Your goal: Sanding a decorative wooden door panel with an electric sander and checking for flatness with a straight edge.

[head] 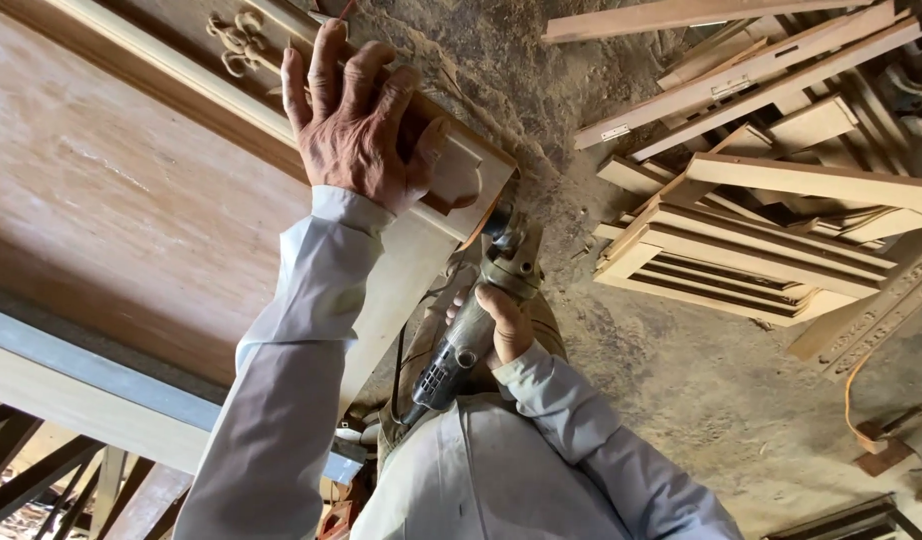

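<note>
Nearest the camera, the right hand (pixel 506 325) has its fingers wrapped tight around the grey body of an angle grinder (pixel 478 320), whose head meets the end edge of a carved wooden door panel (pixel 131 200). Farther off, the left hand (pixel 361 130) lies flat on the panel's moulded end corner, fingers spread and pressing down. Beyond, on the dusty floor (pixel 701 380), lie stacked wooden frames (pixel 741 260) and loose planks (pixel 751 70).

Woodworking shop: carved wooden door panel (pixel 131 200) on a bench; stacked louvred frames (pixel 741 265) and loose timber strips (pixel 741 75); sawdust-strewn floor (pixel 681 390); handheld power grinder (pixel 476 320).
</note>
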